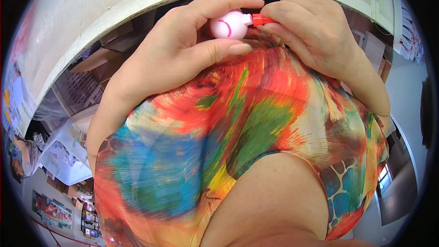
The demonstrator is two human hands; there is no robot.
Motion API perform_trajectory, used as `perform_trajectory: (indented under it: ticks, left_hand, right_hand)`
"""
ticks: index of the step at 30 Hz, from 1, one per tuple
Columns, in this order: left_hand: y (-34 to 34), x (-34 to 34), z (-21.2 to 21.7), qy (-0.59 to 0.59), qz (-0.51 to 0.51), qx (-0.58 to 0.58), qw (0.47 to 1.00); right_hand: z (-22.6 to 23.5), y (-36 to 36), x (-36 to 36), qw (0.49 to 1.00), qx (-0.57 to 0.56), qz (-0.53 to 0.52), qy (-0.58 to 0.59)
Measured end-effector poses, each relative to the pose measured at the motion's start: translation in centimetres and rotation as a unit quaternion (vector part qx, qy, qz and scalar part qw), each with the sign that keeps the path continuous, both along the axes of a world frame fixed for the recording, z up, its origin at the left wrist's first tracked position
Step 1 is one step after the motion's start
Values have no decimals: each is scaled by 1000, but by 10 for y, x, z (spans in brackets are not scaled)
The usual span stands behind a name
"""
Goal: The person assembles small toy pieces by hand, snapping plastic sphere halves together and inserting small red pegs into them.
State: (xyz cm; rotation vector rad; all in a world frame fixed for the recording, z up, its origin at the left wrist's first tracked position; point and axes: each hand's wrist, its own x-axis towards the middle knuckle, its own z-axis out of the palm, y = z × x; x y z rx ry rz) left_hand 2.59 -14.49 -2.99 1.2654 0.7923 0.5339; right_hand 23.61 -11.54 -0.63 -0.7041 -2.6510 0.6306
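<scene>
My left hand [176, 48] curls around a small pale pink ball-shaped piece [223, 28], which has a curved magenta line on its surface. Its thumb lies below the ball and its index finger arches over the top. A short white neck [248, 20] sticks out of the ball's right side and meets a red piece [261, 19]. Between thumb and fingers my right hand [315, 29] pinches this red piece, whose far end is hidden in the grip. Both hands are close together in front of my multicoloured top, by the table edge.
A pale table [114, 7] curves across the upper part of the view, just beyond my hands. Cardboard boxes [97, 59] show under its edge. At the left are a white plastic bin [68, 155] and a person in striped clothing [33, 151].
</scene>
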Motion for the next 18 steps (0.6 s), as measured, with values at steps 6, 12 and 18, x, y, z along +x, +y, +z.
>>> perform_trajectory:
  ticks: [6, 12, 18]
  left_hand:
    - [-2, -1, 4, -3, 27, -85, 996]
    - [-4, -1, 0, -39, 57, -143, 987]
    - [-3, 1, -1, -55, 65, -154, 984]
  right_hand:
    - [2, -4, 0, 1000, 24, 0, -15]
    - [-2, -7, 3, 999, 33, -3, -4]
    - [0, -11, 4, 1000, -25, -8, -4]
